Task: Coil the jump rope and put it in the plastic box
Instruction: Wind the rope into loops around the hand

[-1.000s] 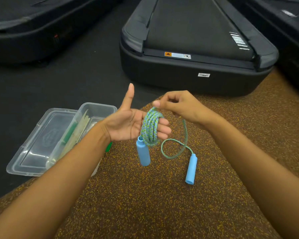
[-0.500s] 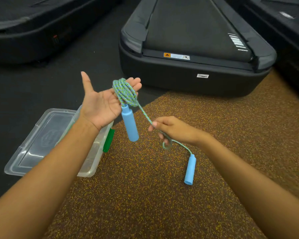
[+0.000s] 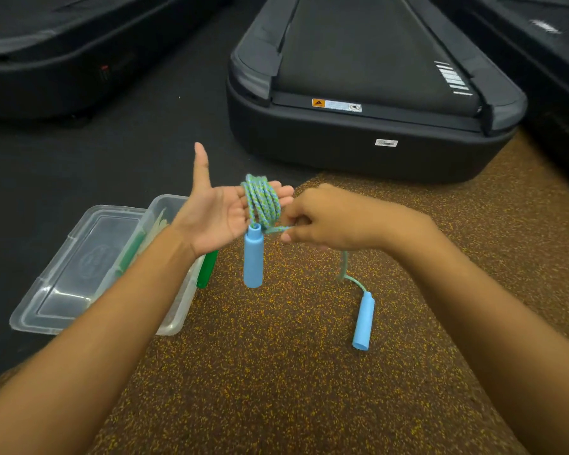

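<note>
The jump rope (image 3: 262, 200) is a green-and-blue braided cord, coiled several times around the fingers of my left hand (image 3: 222, 215), which is palm up with the thumb pointing away. One blue handle (image 3: 253, 257) hangs below that hand. My right hand (image 3: 329, 218) pinches the free cord just right of the coil. The remaining short length drops to the second blue handle (image 3: 363, 320), which lies on the speckled mat. The clear plastic box (image 3: 174, 323) stands open at the left, partly hidden by my left forearm.
The box's clear lid (image 3: 76, 274) lies flat beside it on the dark floor. A green item (image 3: 207, 269) pokes out at the box's right side. A black treadmill (image 3: 368, 87) stands ahead; another dark machine (image 3: 63, 60) is at the far left. The brown speckled mat (image 3: 293, 389) lies under my arms.
My right hand rose from low on the mat up beside my left fingers, bringing the cord across. My left hand dropped slightly and shifted right. The loose length got shorter.
</note>
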The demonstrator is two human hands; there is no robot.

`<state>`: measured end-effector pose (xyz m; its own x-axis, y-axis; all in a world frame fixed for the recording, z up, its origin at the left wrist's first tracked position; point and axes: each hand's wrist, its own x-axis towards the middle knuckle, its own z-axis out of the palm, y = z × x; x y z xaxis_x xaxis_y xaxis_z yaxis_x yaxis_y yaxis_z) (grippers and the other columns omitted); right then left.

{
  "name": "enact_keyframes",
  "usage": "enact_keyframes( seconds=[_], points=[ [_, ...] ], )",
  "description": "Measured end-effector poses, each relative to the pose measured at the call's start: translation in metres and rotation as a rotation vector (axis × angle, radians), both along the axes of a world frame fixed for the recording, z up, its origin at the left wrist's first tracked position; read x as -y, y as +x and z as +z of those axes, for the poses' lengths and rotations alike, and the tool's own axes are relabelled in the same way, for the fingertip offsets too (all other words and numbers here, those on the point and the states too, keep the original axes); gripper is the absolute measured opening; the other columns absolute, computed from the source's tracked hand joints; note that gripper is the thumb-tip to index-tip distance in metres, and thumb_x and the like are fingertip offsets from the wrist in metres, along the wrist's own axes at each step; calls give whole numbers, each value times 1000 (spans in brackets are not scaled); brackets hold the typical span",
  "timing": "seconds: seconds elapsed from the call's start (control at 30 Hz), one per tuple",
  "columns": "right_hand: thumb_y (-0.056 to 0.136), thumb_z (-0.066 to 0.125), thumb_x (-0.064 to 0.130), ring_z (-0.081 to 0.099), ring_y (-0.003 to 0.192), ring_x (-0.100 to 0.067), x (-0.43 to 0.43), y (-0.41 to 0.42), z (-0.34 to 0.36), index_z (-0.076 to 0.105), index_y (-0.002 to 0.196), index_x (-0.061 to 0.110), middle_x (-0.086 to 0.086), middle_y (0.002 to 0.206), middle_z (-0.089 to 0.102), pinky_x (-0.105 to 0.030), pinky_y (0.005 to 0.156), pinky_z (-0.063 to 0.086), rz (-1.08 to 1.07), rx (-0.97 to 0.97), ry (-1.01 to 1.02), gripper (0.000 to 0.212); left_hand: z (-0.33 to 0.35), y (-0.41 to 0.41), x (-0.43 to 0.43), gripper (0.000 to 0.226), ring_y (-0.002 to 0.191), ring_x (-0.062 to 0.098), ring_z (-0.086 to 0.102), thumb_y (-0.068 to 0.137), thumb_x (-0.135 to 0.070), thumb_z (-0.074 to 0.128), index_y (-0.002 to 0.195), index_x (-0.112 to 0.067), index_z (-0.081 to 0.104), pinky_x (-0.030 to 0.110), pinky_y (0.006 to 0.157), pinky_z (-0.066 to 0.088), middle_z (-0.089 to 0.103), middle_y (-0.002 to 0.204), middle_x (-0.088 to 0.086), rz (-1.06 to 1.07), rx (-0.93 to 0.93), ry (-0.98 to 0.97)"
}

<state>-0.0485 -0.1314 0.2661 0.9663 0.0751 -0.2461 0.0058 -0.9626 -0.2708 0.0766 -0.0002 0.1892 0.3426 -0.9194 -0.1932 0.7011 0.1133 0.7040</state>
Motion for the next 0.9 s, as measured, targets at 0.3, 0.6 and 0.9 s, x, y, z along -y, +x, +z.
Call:
enact_keyframes(
  seconds=[0.3, 0.6, 0.9],
  points=[
    [76, 69, 24, 64, 81, -24, 12, 2, -4, 71, 87, 12, -10, 82, 71, -37, 76, 50, -71, 204, 275, 16, -7, -20, 11, 120, 117, 36, 56, 60, -89, 18, 119, 9, 55, 42, 102, 41, 60, 120, 29, -372, 52, 66],
    [77, 69, 17, 37, 54, -18, 33, -1, -30, 65, 78, 10, -9, 65, 52, -20, 46, 28, -303, 165, 891, 9, -12, -26, 18, 122, 121, 36, 52, 61, -88, 18, 127, 11, 47, 43, 107, 36, 57, 125, 27, -547, 21, -32],
    [83, 61, 22, 43, 59, -11, 27, 3, -67, 61, 77, 16, 0, 68, 51, -22, 52, 39, -538, 256, 1335, 9, -17, -16, 11, 123, 102, 30, 62, 58, -91, 24, 122, 10, 52, 41, 98, 44, 68, 104, 20, -433, -29, -126]
  ],
)
